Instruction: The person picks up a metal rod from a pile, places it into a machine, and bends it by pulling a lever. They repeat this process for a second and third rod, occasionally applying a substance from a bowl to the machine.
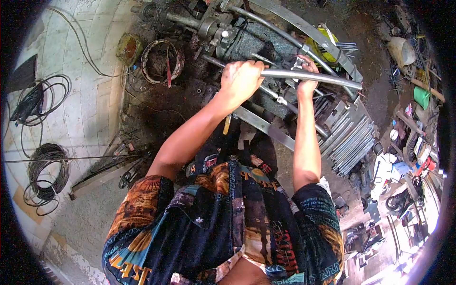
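Note:
My left hand [240,80] is closed round one end of a grey metal pipe [327,78]. From that fist the pipe runs to the right, over a machine frame with long steel rods [273,29]. Below the pipe, my right hand [308,86] has its fingers curled at a small shiny metal piece [298,63]. The pipe crosses in front of that hand and hides part of it, so I cannot tell what its fingers grip. A flat steel bar [266,124] of the frame lies nearer my body.
Cut metal rods [351,142] lie stacked right of the frame. A rusty ring [162,62] and a dirty container [129,49] stand to the left. Coiled wire [47,172] and a black cable [45,99] lie on the pale floor. Clutter [403,166] lines the far right.

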`<control>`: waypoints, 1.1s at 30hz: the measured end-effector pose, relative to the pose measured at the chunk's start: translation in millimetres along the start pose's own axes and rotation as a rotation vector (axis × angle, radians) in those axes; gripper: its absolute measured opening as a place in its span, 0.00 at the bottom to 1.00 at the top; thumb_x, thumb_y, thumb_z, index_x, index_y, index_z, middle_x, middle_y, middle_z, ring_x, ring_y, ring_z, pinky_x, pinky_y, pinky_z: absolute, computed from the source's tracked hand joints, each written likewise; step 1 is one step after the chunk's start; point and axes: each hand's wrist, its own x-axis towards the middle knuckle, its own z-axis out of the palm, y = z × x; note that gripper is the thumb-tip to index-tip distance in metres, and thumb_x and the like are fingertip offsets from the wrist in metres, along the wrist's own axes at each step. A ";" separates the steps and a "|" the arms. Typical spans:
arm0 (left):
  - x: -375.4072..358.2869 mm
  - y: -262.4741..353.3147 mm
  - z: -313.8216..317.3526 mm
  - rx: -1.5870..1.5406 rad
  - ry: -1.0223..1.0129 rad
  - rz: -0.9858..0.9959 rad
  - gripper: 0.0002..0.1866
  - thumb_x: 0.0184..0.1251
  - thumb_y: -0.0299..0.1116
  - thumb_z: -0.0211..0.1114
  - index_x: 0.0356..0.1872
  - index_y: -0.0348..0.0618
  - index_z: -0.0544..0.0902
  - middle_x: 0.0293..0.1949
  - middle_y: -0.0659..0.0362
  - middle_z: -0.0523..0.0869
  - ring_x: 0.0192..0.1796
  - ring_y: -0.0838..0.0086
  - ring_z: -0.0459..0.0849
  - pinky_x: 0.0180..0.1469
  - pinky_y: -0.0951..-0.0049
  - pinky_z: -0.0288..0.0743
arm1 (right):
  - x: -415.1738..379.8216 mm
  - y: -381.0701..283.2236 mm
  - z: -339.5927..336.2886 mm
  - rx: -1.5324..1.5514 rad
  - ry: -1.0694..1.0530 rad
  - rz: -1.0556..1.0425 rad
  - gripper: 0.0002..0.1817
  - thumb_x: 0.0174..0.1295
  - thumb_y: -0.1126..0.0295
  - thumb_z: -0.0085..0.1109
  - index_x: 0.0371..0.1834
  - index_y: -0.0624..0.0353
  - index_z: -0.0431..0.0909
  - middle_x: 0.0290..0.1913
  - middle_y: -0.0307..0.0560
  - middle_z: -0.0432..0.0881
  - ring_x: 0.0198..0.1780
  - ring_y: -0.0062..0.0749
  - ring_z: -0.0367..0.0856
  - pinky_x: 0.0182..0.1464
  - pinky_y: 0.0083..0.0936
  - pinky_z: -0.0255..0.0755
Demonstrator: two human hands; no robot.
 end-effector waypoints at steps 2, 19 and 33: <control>3.1 -7.2 -2.7 0.011 0.024 0.013 0.09 0.58 0.37 0.71 0.36 0.45 0.84 0.32 0.52 0.87 0.33 0.53 0.88 0.36 0.55 0.82 | 1.0 -2.0 15.7 -0.005 0.040 -0.028 0.17 0.62 0.70 0.49 0.48 0.65 0.84 0.40 0.41 0.85 0.33 0.17 0.74 0.38 0.16 0.68; 17.8 -46.9 -9.8 -0.010 0.069 0.019 0.09 0.57 0.38 0.72 0.38 0.51 0.87 0.31 0.56 0.87 0.32 0.56 0.88 0.35 0.56 0.83 | 10.9 14.9 42.9 0.001 0.083 0.078 0.18 0.64 0.65 0.48 0.45 0.64 0.85 0.39 0.39 0.85 0.33 0.18 0.71 0.35 0.18 0.63; 26.1 -57.1 -5.6 0.082 0.179 0.078 0.19 0.67 0.47 0.66 0.23 0.44 0.80 0.24 0.54 0.84 0.25 0.54 0.85 0.27 0.56 0.79 | 11.7 2.2 63.0 -0.005 0.174 -0.080 0.16 0.60 0.72 0.49 0.44 0.67 0.84 0.38 0.42 0.84 0.32 0.19 0.71 0.35 0.18 0.66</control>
